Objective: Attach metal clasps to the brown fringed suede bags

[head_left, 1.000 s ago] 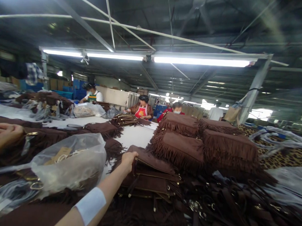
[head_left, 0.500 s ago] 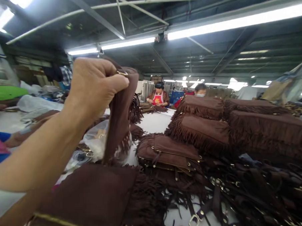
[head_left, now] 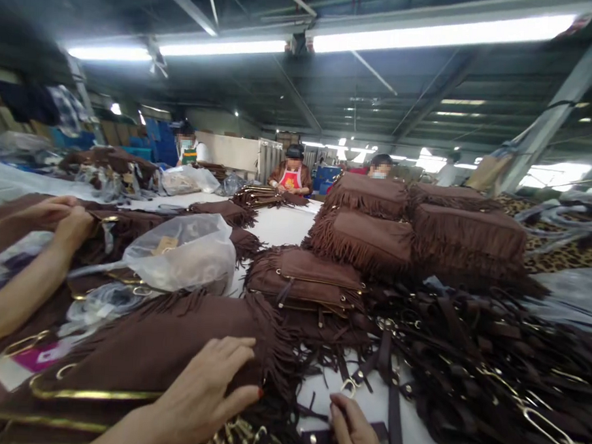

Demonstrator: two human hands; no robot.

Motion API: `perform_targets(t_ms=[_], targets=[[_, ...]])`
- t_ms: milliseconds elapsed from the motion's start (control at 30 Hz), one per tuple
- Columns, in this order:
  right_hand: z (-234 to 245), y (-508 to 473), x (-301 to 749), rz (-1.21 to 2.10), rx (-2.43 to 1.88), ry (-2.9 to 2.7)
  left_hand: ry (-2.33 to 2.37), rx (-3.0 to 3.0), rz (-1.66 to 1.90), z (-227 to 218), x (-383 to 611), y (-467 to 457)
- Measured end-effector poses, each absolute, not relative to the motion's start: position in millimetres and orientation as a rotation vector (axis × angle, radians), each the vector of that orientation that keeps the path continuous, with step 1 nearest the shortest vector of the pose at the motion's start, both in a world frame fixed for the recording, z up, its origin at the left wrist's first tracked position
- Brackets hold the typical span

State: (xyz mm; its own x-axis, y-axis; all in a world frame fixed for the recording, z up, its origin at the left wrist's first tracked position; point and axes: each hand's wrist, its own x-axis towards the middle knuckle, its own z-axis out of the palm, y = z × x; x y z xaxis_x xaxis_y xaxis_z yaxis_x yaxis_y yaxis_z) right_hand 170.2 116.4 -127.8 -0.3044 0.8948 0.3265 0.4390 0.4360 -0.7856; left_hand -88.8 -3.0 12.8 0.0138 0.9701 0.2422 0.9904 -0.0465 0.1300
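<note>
Head view: left hand (head_left: pixel 213 382) spread open, palm down on a brown fringed bag (head_left: pixel 173 331) at lower left, fingers not wrapped around anything visible. Right hand (head_left: pixel 355 431) at bottom, right of centre, fingers curled next to a dark strap (head_left: pixel 323 439) and just below a metal ring (head_left: pixel 348 386); can't tell if it grips. Gold clips (head_left: pixel 237 435) by the left wrist, bottom centre. Strap heap (head_left: pixel 491 361) lower right, bag stack (head_left: pixel 308 281) mid-frame on white desk (head_left: pixel 283 225). Co-worker's hands (head_left: pixel 73 225) at left edge, apart from these. Risks, my judgement: straps overlap, so pulling one could drag others along; loose fringe could snag on clips or rings; the bag could slide if pushed sideways, since it looks soft and lies on uneven stuff.
</note>
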Motion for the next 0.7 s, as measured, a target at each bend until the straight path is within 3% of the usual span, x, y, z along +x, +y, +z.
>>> perform_targets(t_ms=[167,233,467,600,700], targets=[[-114,161,181,-0.070,-1.316,-2.283,-1.937,-1.769,-0.330,-17,-144,-17],[-112,178,185,-0.201,-1.275,-2.399,-1.952,-1.731,-0.270,-33,-152,-21],[-93,201,212,-0.220,-0.976,-2.593,-1.905,-1.757,-0.316,-39,-156,-24],[-68,171,209,-0.190,-0.902,-2.514,-1.755,-1.651,-0.736,-19,-132,-23],[-50,135,191,0.067,-0.894,-2.319,-1.734,-1.925,-1.147,3,-80,-20]])
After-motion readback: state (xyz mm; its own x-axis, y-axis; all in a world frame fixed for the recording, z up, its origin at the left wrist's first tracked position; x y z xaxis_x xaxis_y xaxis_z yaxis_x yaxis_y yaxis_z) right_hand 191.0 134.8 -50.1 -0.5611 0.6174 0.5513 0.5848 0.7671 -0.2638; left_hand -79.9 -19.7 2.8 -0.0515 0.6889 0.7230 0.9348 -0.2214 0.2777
